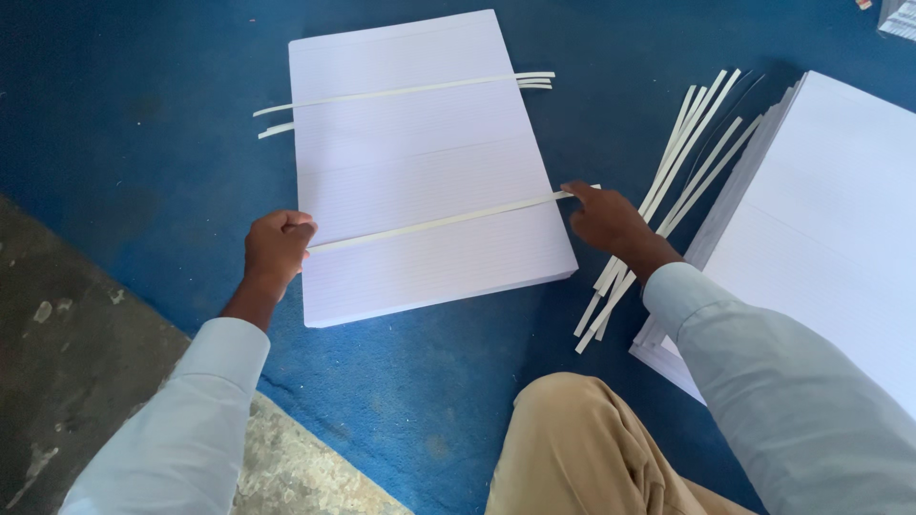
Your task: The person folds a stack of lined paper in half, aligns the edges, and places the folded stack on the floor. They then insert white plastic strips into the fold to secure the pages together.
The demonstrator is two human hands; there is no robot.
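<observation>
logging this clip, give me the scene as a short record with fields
surface: blue mat over grey floor
centre: stack of ruled sheets
left hand: pinching the near paper strip at the stack's left edge
right hand: holding the same strip at the right edge
far strip: lies across the stack's top part
right side: loose strips, second stack

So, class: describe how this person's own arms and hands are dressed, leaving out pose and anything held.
Both arms wear long, pale grey-blue shirt sleeves with plain cuffs ending at the wrists. The left hand and right hand are bare: no gloves, and no rings or watch that can be seen.
</observation>
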